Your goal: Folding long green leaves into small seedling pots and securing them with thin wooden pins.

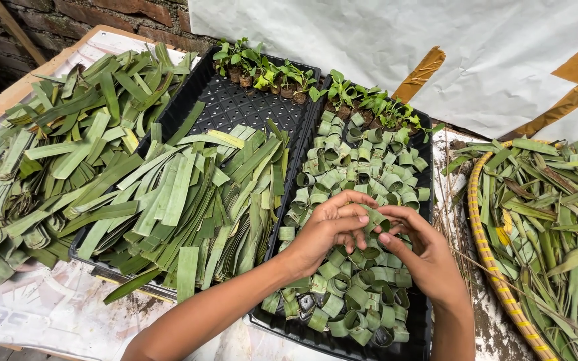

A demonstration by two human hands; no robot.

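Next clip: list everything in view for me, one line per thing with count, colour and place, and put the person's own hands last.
rolled leaf rings: many, green, filling the right black tray
right black tray: one, black, centre right
flat leaf strips: a heap, green, lying across the left black tray
left black tray: one, black, centre, far half bare
seedlings: a row, green leaves in small brown plugs, along the far edge of both trays
loose leaf pile: one, green, far left on the table
woven basket: one, yellowish rim, right edge, holding long green leaves
white sheet: one, white with brown tape, behind the trays
left hand: one, over the right tray, fingers on a leaf strip
right hand: one, beside it, pinching the same strip
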